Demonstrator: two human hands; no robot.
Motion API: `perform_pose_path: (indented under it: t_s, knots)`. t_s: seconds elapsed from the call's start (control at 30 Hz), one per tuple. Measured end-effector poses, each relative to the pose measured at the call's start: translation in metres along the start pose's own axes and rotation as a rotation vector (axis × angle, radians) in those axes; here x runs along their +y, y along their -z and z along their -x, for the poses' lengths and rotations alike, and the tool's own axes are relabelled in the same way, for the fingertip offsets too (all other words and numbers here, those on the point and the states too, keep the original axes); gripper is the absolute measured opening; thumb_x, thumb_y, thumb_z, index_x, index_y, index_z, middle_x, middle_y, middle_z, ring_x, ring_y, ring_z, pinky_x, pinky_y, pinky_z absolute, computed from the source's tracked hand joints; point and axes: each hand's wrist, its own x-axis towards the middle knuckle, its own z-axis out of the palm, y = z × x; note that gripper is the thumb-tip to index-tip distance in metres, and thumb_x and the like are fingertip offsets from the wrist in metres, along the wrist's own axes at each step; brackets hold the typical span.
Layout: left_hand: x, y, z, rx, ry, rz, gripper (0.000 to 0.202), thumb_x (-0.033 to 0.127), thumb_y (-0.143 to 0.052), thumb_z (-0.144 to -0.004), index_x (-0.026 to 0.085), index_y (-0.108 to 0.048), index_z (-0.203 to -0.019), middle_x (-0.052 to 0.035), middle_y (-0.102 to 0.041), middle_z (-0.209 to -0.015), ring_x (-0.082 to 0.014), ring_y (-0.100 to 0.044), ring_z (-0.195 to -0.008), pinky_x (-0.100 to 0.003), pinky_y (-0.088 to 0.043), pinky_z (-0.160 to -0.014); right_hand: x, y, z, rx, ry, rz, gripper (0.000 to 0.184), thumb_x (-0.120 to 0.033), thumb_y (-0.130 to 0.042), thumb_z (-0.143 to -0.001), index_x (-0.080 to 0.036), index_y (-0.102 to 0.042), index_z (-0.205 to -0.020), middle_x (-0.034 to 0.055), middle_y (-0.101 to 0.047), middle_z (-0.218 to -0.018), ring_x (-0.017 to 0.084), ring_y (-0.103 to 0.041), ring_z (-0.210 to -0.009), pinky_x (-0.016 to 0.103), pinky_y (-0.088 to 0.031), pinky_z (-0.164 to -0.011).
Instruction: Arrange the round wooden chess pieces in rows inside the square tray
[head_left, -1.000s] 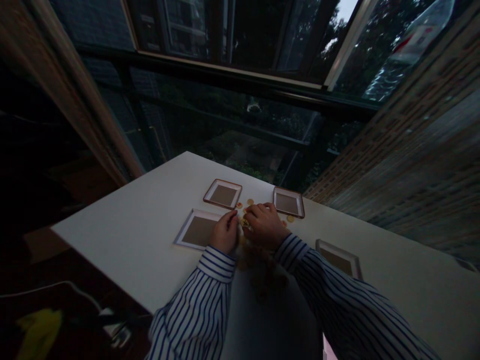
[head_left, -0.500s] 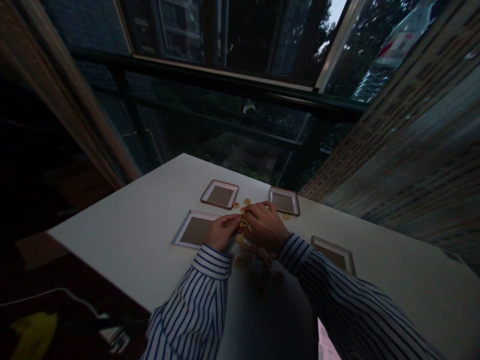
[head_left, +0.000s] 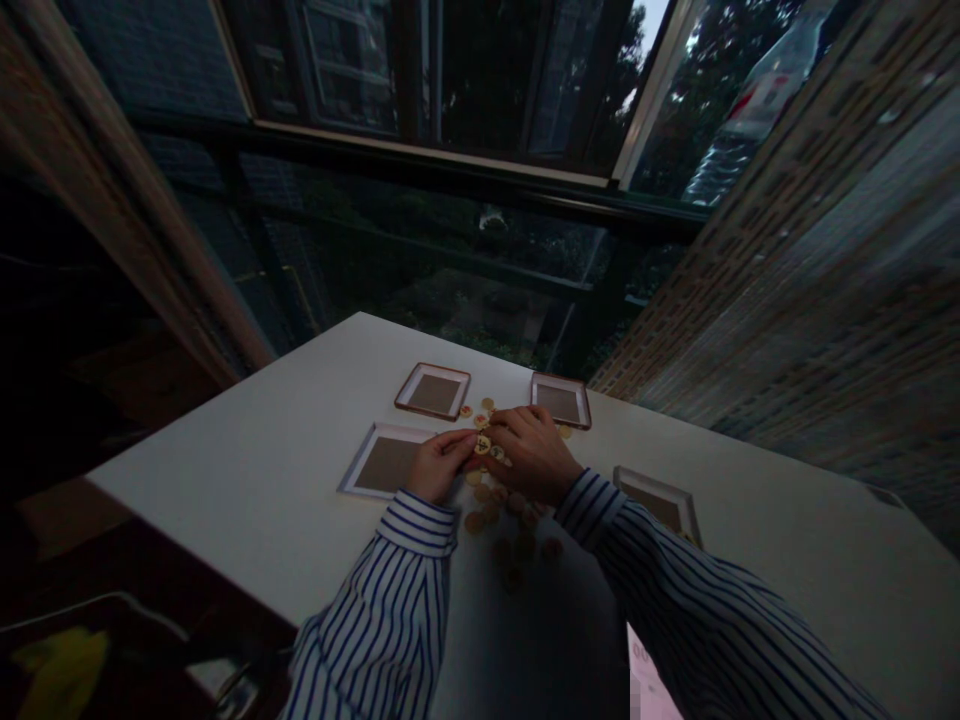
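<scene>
My left hand [head_left: 439, 465] is closed in a pinch, its thumb and fingertips at the edge of a round xiangqi piece [head_left: 482, 445] with a dark character on it. My right hand [head_left: 534, 452] meets it from the other side, fingers curled over that piece and a few more xiangqi pieces [head_left: 498, 455]; its fingertips are partly hidden. Several loose pieces [head_left: 474, 522] lie on the white table [head_left: 247, 450] below the hands, some in shadow. Beyond the fingers are a red-marked piece [head_left: 466, 411] and a plain one [head_left: 488, 404].
Shallow trays with brown bottoms stand around the pieces: a left tray [head_left: 360, 430], a back left tray [head_left: 431, 365], a back right tray [head_left: 561, 378] and a right tray [head_left: 652, 478]. Behind the table are a window and a plastic bottle [head_left: 757, 105]. A pink-screened device [head_left: 646, 670] shows at the bottom.
The right fingers have lifted or shifted slightly, so the piece with the dark character and those beside it show more. The whole view has moved a little.
</scene>
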Motion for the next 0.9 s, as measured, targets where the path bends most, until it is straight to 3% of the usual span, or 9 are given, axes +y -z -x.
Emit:
perform_pose_path:
  t_s: [0.63,0.9]
  knots:
    - [0.000,-0.014,0.012,-0.095,-0.022,-0.073,0.037,0.037,-0.075,-0.054,0.013,-0.068,-0.082,-0.0056,-0.070,-0.077,-0.0151,-0.065,-0.066,-0.031,-0.054,-0.070,0.010,0.024,0.029,0.086,-0.009,-0.017,0.024,-0.034,-0.050,-0.082,-0.017,-0.061,-0.095,0.0085,-0.060,-0.104,0.019,-0.049,-0.094,0.037,-0.026,-0.087]
    - [0.007,-0.032,0.026,-0.179,-0.180,-0.311,0.033,0.038,-0.071,-0.061,0.015,-0.070,-0.085,-0.0068,-0.070,-0.083,-0.0167,-0.064,-0.073,-0.029,-0.051,-0.073,0.018,0.035,0.050,0.115,-0.018,-0.044,0.027,-0.034,-0.051,-0.080,-0.017,-0.060,-0.099,0.0085,-0.059,-0.106,0.019,-0.049,-0.095,0.037,-0.026,-0.087]
